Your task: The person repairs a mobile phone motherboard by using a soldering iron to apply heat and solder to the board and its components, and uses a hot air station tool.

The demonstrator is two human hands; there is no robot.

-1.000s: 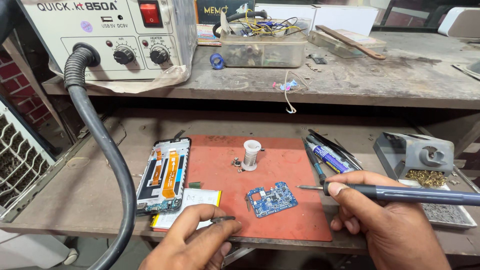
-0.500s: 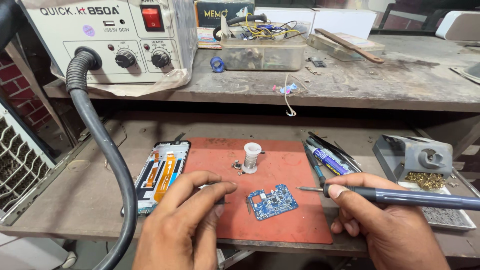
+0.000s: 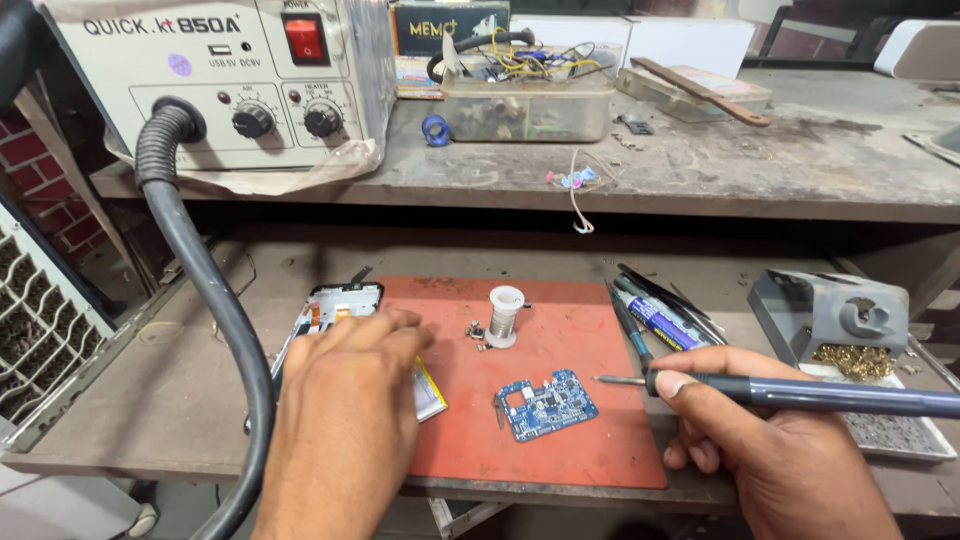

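Observation:
My right hand (image 3: pixel 770 440) grips a dark soldering iron (image 3: pixel 800 393) like a pen, its tip pointing left just right of a small blue circuit board (image 3: pixel 545 403) lying on the red mat (image 3: pixel 560 450). My left hand (image 3: pixel 345 400) lies palm down with loose fingers over an opened phone frame (image 3: pixel 335 300) at the mat's left edge, covering most of it. A white flat battery corner (image 3: pixel 432 392) shows beside that hand. A small spool of solder wire (image 3: pixel 504 316) stands at the mat's middle back.
A hot-air station (image 3: pixel 215 80) sits on the upper shelf at left, its thick black hose (image 3: pixel 215 300) curving down past my left arm. A soldering stand with brass wool (image 3: pixel 845 340) is at right, pens and tweezers (image 3: pixel 655 310) beside the mat, a clear parts box (image 3: pixel 525 105) on the shelf.
My left hand has moved up from the mat's front edge onto the opened phone frame, now covering it. The right hand and soldering iron have stayed nearly still.

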